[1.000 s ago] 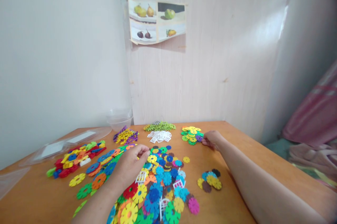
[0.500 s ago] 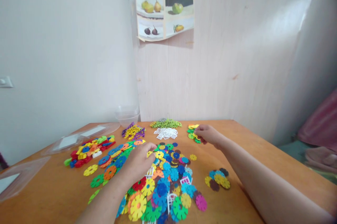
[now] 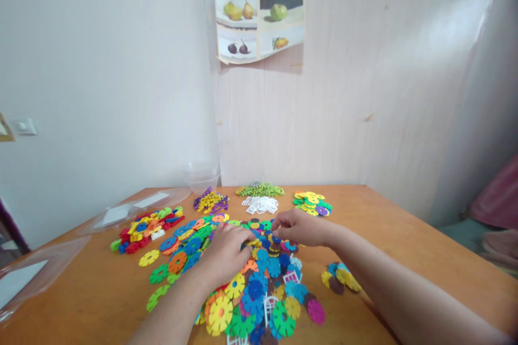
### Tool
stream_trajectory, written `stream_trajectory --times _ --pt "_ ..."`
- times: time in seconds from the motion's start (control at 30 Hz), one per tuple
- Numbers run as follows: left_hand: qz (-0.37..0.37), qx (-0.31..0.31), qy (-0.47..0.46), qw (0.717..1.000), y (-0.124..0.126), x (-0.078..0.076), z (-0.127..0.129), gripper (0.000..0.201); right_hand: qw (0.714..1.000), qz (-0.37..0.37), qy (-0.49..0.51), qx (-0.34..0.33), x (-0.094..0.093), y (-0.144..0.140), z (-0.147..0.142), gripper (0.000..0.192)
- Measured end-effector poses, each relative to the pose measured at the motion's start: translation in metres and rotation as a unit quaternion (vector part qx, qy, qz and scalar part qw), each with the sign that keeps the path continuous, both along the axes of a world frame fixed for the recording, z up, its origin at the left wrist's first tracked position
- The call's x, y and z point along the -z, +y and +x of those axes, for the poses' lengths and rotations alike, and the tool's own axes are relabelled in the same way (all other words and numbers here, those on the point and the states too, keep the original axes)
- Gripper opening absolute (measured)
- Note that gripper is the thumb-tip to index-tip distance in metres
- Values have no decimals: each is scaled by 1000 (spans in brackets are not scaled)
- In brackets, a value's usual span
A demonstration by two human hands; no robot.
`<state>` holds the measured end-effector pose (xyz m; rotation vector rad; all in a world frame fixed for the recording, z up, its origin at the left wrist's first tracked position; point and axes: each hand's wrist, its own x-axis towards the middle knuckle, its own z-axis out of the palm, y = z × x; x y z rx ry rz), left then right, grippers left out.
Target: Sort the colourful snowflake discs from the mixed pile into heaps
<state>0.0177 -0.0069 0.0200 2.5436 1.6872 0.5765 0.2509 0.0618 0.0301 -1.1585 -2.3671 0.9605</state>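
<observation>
A big heap of flat, many-coloured plastic snowflake discs (image 3: 259, 285) covers the middle of the wooden table (image 3: 404, 258). My left hand (image 3: 226, 250) rests palm down on the heap's far left part, fingers curled onto the discs. My right hand (image 3: 297, 228) is at the heap's far edge, its fingertips pinching among small discs there; what it grips is hidden by the fingers. The two hands nearly touch. Behind the right hand lies a small pile of yellow, green and purple discs (image 3: 311, 203).
Sorted piles sit along the back: purple-yellow pieces (image 3: 210, 202), green pieces (image 3: 259, 189), white window pieces (image 3: 261, 204). A red-mixed pile (image 3: 145, 226) lies left, a small disc group (image 3: 342, 279) right. A clear bowl (image 3: 201, 176) and clear lids (image 3: 133, 207) stand at the left by the wall.
My right hand has drawn back from the far yellow-green pile to the main heap, beside my left hand. The left hand stayed on the heap. The view shifted slightly left.
</observation>
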Motion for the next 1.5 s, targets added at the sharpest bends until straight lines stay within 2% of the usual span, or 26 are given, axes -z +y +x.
stream_trajectory --times 0.07,0.17,0.3,0.4,0.53,0.63,0.7,0.8,0.9,1.0,1.2,1.5 --pt "7 3 -9 1000 1 -2 1 19 1000 1 -1 0 3 -1 -3 20" --pt "7 13 -44 999 2 -3 1 25 1000 -3 8 -2 3 -5 -8 22" --pt "-30 27 -152 988 0 -5 5 24 999 13 35 0 -4 -17 -18 24" --pt "-79 14 -219 972 -3 -6 10 29 998 48 51 -2 -8 -25 -24 17" --pt "-93 18 -279 956 -5 -4 13 38 998 33 60 7 -8 -22 -26 9" --pt "-68 2 -295 953 -4 -4 12 44 993 -8 101 54 -6 -3 -12 6" --pt "-47 -21 -284 958 -3 -6 10 43 980 -40 153 120 -4 16 6 5" --pt "-30 -46 -263 963 -4 -11 8 41 937 -57 204 276 2 48 44 6" --pt "-17 -58 -256 965 -4 -13 6 38 912 -55 204 353 14 72 82 10" --pt "-9 -67 -252 965 -2 -12 4 36 887 -54 199 412 28 83 109 13" --pt "-2 -64 -257 964 3 -6 -1 36 864 -90 202 452 46 86 119 21" --pt "1 -65 -253 965 8 -1 -7 34 854 -133 219 453 48 93 114 16"
